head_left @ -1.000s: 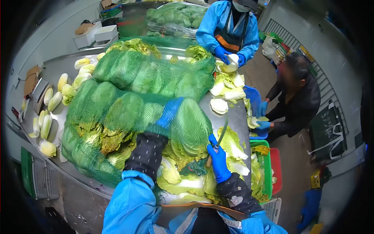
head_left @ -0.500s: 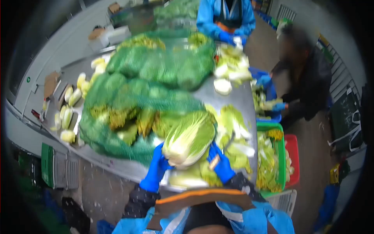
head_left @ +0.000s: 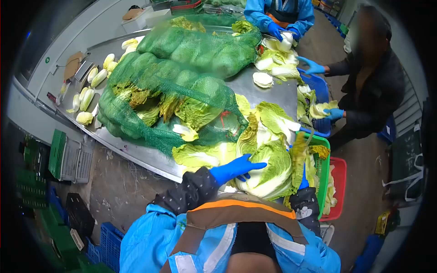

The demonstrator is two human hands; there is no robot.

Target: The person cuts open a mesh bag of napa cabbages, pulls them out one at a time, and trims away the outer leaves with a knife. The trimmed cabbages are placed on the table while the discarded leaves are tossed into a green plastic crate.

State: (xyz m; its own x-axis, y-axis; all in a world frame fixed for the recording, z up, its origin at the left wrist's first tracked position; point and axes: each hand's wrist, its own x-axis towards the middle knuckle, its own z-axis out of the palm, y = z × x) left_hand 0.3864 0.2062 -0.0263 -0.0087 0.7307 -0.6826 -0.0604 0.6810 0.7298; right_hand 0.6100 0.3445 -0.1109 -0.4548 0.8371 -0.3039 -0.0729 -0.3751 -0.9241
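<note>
A large Chinese cabbage [head_left: 273, 170] lies on its side at the table's near right corner, close to my body. My left hand [head_left: 236, 169], in a blue glove, rests against its left side with fingers stretched out. On the right, my right hand [head_left: 304, 178] is mostly hidden behind a yellowish cabbage leaf [head_left: 298, 152]; blue glove shows on both sides of this leaf, which appears gripped upright. Whether a knife is also in that hand is hidden. Loose outer leaves [head_left: 273, 119] lie just beyond the cabbage.
Green mesh sacks of cabbages [head_left: 154, 86] cover much of the metal table [head_left: 282, 93]. A green crate [head_left: 323, 170], a red crate [head_left: 339, 182] and a blue crate [head_left: 323, 91] stand along its right side. Two co-workers [head_left: 373, 77] are there, one handling leaves at the blue crate.
The cabbage has moved right and toward my body, out of the two-handed hold. My left hand has opened out along it. My right hand has shifted right, behind a leaf.
</note>
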